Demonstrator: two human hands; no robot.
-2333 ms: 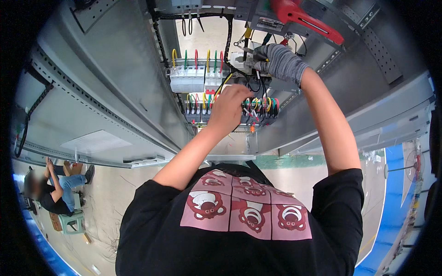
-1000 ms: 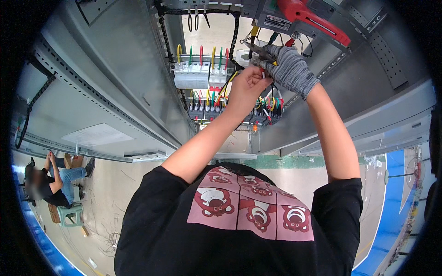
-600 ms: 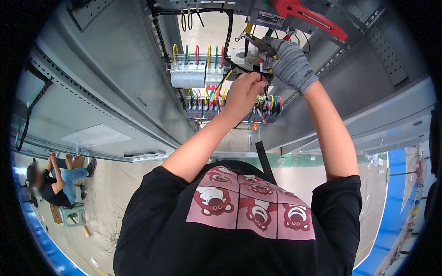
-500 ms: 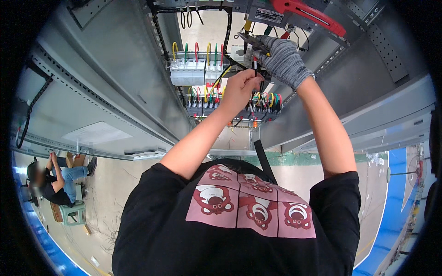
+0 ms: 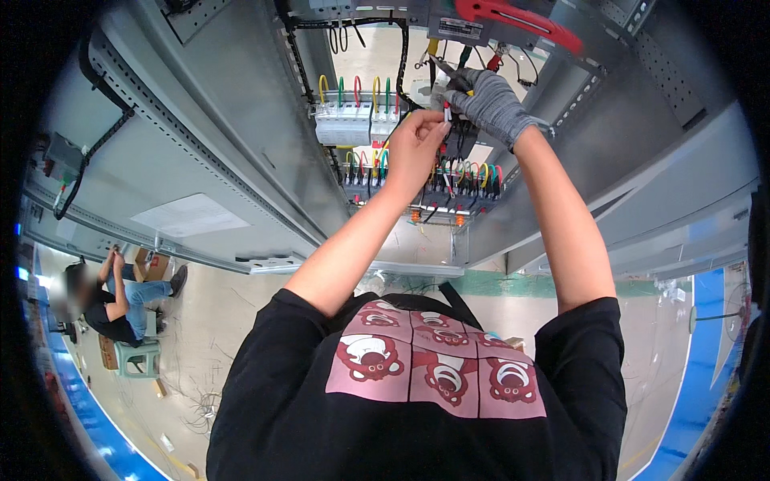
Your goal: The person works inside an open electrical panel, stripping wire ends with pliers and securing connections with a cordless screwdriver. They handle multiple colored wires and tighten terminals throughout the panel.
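At the far left another person (image 5: 112, 301) is sitting low on a green stool (image 5: 132, 357) on the floor. We are reaching both arms up into a grey electrical cabinet (image 5: 241, 144). Our bare left hand (image 5: 417, 148) is rising from a bent elbow, fingers pinching a small white-tipped wire end (image 5: 446, 112) just beside the row of breakers (image 5: 353, 124) with coloured wire loops. Our right hand (image 5: 489, 100), in a grey glove, is curling closed around a dark tool (image 5: 449, 76), touching the wiring above 1 terminal block (image 5: 449, 188).
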